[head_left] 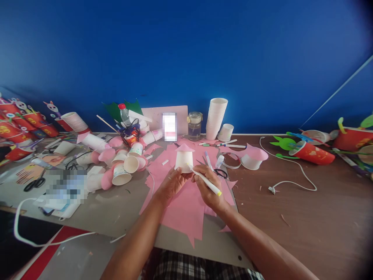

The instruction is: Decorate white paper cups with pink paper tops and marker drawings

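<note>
Blue wall, cluttered table [305, 217] | left hand [171, 182] grip closed on paper cup [183, 159] | right hand [208, 186] grip closed on white pen [204, 181]

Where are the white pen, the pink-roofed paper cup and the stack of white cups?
white pen [205, 182], head view, middle of barrel.
pink-roofed paper cup [183, 158], head view, white side wall.
stack of white cups [216, 118], head view, middle of stack.
</note>
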`<state>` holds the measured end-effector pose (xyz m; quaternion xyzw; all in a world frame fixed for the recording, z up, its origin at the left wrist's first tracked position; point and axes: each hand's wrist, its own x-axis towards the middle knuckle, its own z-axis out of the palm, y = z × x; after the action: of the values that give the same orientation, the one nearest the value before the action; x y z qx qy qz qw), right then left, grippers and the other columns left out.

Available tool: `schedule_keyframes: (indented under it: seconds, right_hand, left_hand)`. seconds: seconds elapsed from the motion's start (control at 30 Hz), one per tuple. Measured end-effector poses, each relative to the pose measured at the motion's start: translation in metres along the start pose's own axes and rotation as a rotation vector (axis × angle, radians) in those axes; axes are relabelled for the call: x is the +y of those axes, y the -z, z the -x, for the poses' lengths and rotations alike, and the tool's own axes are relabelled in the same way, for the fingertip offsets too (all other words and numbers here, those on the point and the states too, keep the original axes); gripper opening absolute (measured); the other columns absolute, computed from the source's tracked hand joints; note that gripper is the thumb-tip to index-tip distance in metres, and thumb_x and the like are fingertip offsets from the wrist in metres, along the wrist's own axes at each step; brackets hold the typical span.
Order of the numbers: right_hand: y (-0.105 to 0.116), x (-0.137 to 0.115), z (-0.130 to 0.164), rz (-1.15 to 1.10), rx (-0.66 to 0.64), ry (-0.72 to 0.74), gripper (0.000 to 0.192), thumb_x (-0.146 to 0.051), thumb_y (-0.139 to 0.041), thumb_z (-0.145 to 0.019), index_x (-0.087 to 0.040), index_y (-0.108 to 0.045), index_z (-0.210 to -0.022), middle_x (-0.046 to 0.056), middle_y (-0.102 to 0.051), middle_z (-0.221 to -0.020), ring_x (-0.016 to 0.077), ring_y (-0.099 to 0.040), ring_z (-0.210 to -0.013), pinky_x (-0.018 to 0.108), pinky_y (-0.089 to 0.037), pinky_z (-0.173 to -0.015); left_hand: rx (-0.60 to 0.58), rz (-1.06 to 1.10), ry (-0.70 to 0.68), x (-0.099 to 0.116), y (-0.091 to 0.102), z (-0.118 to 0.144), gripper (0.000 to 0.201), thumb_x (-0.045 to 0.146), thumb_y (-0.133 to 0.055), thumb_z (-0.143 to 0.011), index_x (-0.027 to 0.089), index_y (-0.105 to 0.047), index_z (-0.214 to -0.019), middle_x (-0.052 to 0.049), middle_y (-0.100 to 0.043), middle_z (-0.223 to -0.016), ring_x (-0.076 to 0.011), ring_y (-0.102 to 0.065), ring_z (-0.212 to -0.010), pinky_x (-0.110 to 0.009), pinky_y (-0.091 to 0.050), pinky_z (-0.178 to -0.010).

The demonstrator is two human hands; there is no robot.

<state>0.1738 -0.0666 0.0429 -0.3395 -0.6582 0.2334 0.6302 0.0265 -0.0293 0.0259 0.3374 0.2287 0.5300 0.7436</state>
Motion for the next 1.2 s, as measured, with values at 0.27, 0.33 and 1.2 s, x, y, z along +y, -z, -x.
schedule_keyframes:
  seconds: [0.27, 0.33, 1.2]
  right_hand:
    - [0.000, 0.002, 0.001, 0.014, -0.002, -0.033, 0.016, -0.021, -0.050, -0.091, -0.023, -0.059, -0.104, 0.005, -0.065, -0.090, 0.0190, -0.064, -0.086, 0.035, -0.053, -0.074]
    - [0.001, 0.002, 0.002, 0.019, 0.001, -0.045, 0.015, -0.023, -0.050, -0.091, -0.023, -0.059, -0.102, 0.005, -0.065, -0.088, 0.0193, -0.064, -0.085, 0.036, -0.052, -0.075]
    - [-0.004, 0.008, 0.006, 0.061, 0.012, -0.153, 0.029, -0.032, -0.047, -0.096, -0.024, -0.054, -0.123, 0.009, -0.068, -0.114, 0.0228, -0.064, -0.108, 0.041, -0.052, -0.093]
  left_hand:
    - [0.011, -0.003, 0.001, 0.000, 0.002, -0.001, 0.037, 0.042, -0.077, -0.074, 0.012, -0.071, -0.094, -0.009, -0.071, -0.093, -0.0205, -0.065, -0.088, -0.032, -0.049, -0.080]
    - [0.009, 0.008, 0.017, 0.000, 0.003, -0.001, 0.039, 0.043, -0.077, -0.072, 0.011, -0.070, -0.093, -0.009, -0.071, -0.092, -0.0205, -0.066, -0.086, -0.033, -0.050, -0.081]
    - [-0.057, 0.159, 0.075, 0.007, 0.002, -0.001, 0.050, 0.042, -0.068, -0.082, 0.009, -0.061, -0.119, -0.014, -0.070, -0.111, -0.0231, -0.065, -0.103, -0.034, -0.049, -0.094]
